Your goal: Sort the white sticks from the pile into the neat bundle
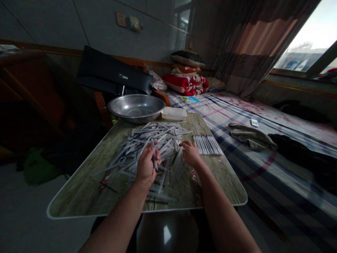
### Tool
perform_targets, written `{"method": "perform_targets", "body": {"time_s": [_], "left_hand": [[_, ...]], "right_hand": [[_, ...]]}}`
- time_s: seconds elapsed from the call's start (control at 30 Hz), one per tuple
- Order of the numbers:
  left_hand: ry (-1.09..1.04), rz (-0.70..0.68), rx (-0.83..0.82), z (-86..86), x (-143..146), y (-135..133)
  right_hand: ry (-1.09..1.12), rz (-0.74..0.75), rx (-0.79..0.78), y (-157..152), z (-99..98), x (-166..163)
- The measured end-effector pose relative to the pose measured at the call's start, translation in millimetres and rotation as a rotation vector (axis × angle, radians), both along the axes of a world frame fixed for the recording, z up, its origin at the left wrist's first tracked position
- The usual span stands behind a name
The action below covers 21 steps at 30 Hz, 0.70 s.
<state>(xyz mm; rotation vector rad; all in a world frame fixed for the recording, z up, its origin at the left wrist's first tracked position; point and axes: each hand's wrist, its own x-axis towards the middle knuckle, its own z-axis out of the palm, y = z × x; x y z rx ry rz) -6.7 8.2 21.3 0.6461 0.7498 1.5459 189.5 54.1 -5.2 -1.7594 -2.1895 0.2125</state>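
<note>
My left hand point(147, 162) is closed around a slim whitish pen point(154, 158), which stands nearly upright out of the fist. Beneath and beyond it spreads a loose pile of translucent white pen barrels point(152, 135), with some dark thin pieces mixed in. At the pile's right side is my right hand point(190, 153), fingers bent together and pointing left over the barrels. Whatever is between those fingertips is too small to make out. Right of that hand lies a neat row of pens point(207, 144), side by side with dark far ends.
The wood-patterned table point(76, 196) has a pale rim. At its far edge are a wide metal basin point(137, 107) and a white plastic tray point(174, 113). A bed with a checked sheet point(218, 112) adjoins the right side, with clothing point(250, 136) on it.
</note>
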Motion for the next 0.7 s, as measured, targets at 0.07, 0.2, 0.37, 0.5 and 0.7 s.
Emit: {"method": "perform_targets", "body": {"time_s": [0.07,0.2,0.37,0.5,0.7], "left_hand": [[0.0,-0.006,-0.005,0.4,0,0],[-0.005,-0.014,-0.009,0.1,1,0],[-0.001,-0.023,-0.006,-0.5,2,-1],[0.002,-0.032,-0.003,-0.5,2,-2],[-0.001,-0.036,-0.002,0.6,2,-1]], "right_hand": [[-0.02,-0.029,-0.019,1,-2.3,-5],[-0.044,-0.04,-0.04,3,-7.0,-12],[-0.088,-0.029,-0.065,6,-12.4,-17],[-0.059,0.019,-0.072,5,-10.4,-18],[0.024,-0.022,-0.05,5,-3.8,-18]]}}
